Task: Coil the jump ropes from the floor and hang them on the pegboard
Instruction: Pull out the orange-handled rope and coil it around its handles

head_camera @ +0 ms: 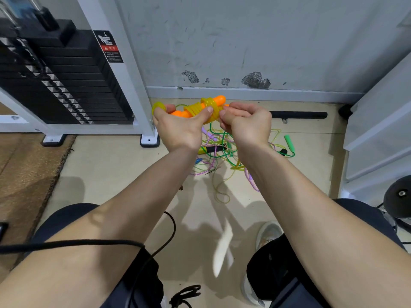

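Beige floor (106, 165). A loose tangle of green, purple and yellow ropes (220, 152) lies near the wall, a green handle (288, 141) at its right edge. A black bar (298, 115) lies along the skirting. A brown mat (24, 174) covers the left side; the machine's foot (53, 139) stands beside it.

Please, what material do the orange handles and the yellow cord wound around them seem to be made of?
Orange handles: probably moulded plastic; the surface is smooth, evenly coloured, with a soft sheen and rounded end. Yellow cord: likely soft PVC or similar plastic; it looks translucent and glossy and bends into tight coils. Sight alone cannot confirm either.
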